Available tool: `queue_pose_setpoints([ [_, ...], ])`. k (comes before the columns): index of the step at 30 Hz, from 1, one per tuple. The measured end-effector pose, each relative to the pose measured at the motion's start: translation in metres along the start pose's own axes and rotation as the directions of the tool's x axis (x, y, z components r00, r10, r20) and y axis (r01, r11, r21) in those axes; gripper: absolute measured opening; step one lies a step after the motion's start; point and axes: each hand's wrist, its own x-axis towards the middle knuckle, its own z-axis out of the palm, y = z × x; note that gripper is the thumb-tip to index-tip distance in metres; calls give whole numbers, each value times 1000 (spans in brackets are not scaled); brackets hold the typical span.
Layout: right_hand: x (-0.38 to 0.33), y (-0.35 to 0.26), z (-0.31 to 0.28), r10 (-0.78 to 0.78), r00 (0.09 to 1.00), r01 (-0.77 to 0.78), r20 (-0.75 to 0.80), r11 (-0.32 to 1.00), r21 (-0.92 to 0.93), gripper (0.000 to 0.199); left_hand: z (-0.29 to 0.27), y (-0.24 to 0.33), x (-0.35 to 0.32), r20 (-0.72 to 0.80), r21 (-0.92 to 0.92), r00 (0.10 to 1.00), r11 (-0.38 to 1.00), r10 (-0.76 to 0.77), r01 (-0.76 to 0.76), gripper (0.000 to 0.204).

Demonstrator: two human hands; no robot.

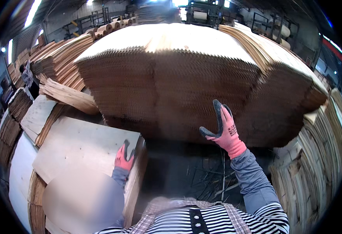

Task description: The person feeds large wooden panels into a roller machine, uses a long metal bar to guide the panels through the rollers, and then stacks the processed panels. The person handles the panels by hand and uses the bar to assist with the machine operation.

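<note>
My left hand (124, 157), in a pink glove with dark grey palm and fingertips, is over the right edge of a pale wood veneer sheet (87, 142) on top of a low stack. Its fingers are stretched apart, and nothing shows in them. My right hand (226, 132), gloved the same way, is raised with thumb and fingers spread and holds nothing. Behind it stands a tall stack of veneer sheets (194, 85) with a ragged brown front face. Whether the right hand touches that face cannot be told.
More veneer stacks stand at the right (311, 167) and far left (56, 64). A bundle of thin wood sheets (67, 93) juts out behind the low stack. Strips and scraps (214, 177) litter the dark floor. Another person (27, 76) is at the far left. A blurred patch hides the lower left.
</note>
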Motion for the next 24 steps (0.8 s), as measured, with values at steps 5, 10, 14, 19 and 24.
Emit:
queue_pose_setpoints([
  [5,96,79,48,-38,999,40,19,992,-115,98,43,-9,217,-115,181,942,939,316,-293,76],
  [10,231,179,116,45,999,-42,-7,867,-497,104,88,72,388,-105,389,833,793,543,-468,82],
  [14,275,229,156,16,999,3,35,875,-484,90,116,119,466,188,532,784,610,592,-588,87],
  [19,290,239,164,-165,986,140,-9,863,-485,70,126,104,495,48,441,674,590,737,-677,59],
  [24,315,241,140,-202,979,171,-7,845,-506,67,109,116,526,-33,430,515,477,857,-767,56],
])
